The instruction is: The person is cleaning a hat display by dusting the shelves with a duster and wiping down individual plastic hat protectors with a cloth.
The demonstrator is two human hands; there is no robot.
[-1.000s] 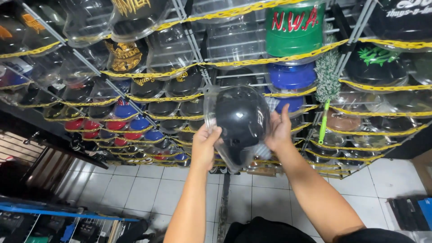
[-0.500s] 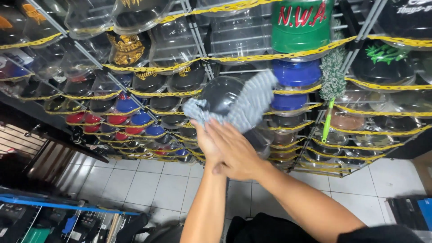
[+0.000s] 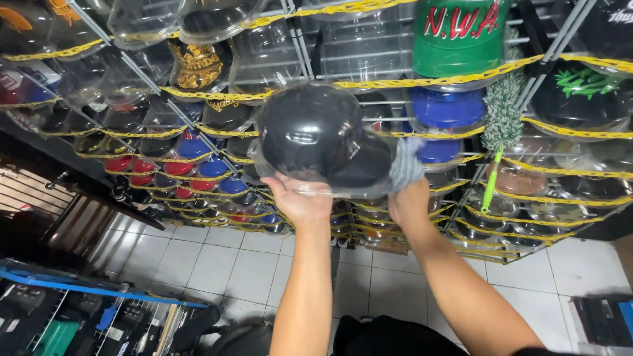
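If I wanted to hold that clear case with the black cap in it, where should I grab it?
Probably by its flat bottom rim, from underneath, one hand on each end. The clear case is a round, smooth dome on top, so fingers would likely slip there. The left hand cups the rim from below, and the right hand, with a grey cloth, props the other end.
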